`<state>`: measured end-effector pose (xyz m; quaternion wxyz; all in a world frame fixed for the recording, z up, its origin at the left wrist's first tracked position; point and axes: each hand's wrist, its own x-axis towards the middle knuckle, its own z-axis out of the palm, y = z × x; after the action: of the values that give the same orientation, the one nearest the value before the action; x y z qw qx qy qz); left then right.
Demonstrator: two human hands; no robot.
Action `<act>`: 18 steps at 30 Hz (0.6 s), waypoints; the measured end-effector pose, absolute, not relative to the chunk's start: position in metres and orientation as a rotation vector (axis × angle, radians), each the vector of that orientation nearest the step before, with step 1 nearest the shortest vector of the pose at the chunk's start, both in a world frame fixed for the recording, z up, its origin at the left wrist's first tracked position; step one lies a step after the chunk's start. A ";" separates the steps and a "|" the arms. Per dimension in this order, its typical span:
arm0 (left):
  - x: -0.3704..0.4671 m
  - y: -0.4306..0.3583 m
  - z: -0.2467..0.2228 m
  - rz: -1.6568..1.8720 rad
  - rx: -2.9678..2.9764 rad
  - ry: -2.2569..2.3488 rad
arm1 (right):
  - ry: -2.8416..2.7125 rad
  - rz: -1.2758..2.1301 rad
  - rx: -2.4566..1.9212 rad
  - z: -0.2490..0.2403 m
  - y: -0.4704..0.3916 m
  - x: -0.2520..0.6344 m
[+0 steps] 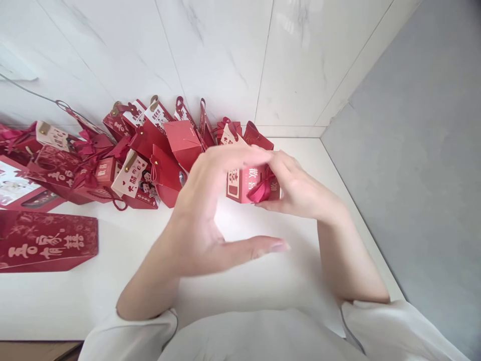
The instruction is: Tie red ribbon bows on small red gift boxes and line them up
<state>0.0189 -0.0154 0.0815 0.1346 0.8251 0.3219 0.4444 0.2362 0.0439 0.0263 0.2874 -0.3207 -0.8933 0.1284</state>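
In the head view, my right hand [300, 186] grips a small red gift box [237, 186] at its right end, fingers over the far side and thumb along the near edge. A dark pink ribbon bow [260, 190] is tied on the box beside my fingers, and pale characters are printed on its faces. My left hand [199, 220] is nearer the camera, left of the box, curved into a wide C with the thumb stretched apart. Nothing sits inside that curve. The left fingers pass in front of the box's top edge and hide part of it.
Many red gift boxes and bags crowd the left and back of the white table [124, 296], against the marbled tile wall [221, 60]. A large red box [48, 240] with pale characters lies at the left. A grey surface [413, 165] borders the table's right edge.
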 end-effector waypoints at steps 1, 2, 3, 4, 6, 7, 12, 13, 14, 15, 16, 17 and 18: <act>0.013 -0.008 0.081 1.105 2.476 0.958 | -2.373 0.366 -0.807 0.030 0.042 0.237; 0.008 0.000 0.079 0.936 2.504 1.015 | -2.360 0.387 -0.764 0.033 0.041 0.237; 0.004 0.007 0.077 0.792 2.505 1.059 | -2.349 0.401 -0.729 0.036 0.039 0.238; 0.001 0.014 0.076 0.692 2.476 1.107 | -2.339 0.409 -0.704 0.038 0.038 0.238; -0.002 0.024 0.074 0.553 2.414 1.199 | -2.333 0.423 -0.676 0.039 0.037 0.237; -0.003 0.026 0.074 0.513 2.387 1.255 | -2.329 0.436 -0.665 0.039 0.037 0.236; -0.009 0.027 0.081 0.411 2.269 1.542 | -1.920 0.662 -0.594 0.033 0.033 0.223; -0.011 0.028 0.082 0.393 2.256 1.572 | -1.761 0.777 -0.540 0.033 0.030 0.218; -0.012 0.028 0.083 0.373 2.247 1.592 | -1.606 0.918 -0.468 0.033 0.026 0.214; -0.014 0.029 0.083 0.352 2.237 1.605 | -1.470 1.074 -0.385 0.033 0.022 0.210; -0.014 0.030 0.082 0.328 2.226 1.612 | -1.361 1.226 -0.302 0.035 0.018 0.206; -0.014 0.031 0.081 0.307 2.214 1.611 | -1.280 1.353 -0.216 0.036 0.014 0.202; -0.014 0.032 0.080 0.289 2.204 1.602 | -1.221 1.452 -0.131 0.038 0.010 0.199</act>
<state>-0.0141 0.0323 0.0804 0.1995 0.7883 0.5728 0.1035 0.1993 0.0103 0.0383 0.5809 -0.0562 -0.5227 0.6214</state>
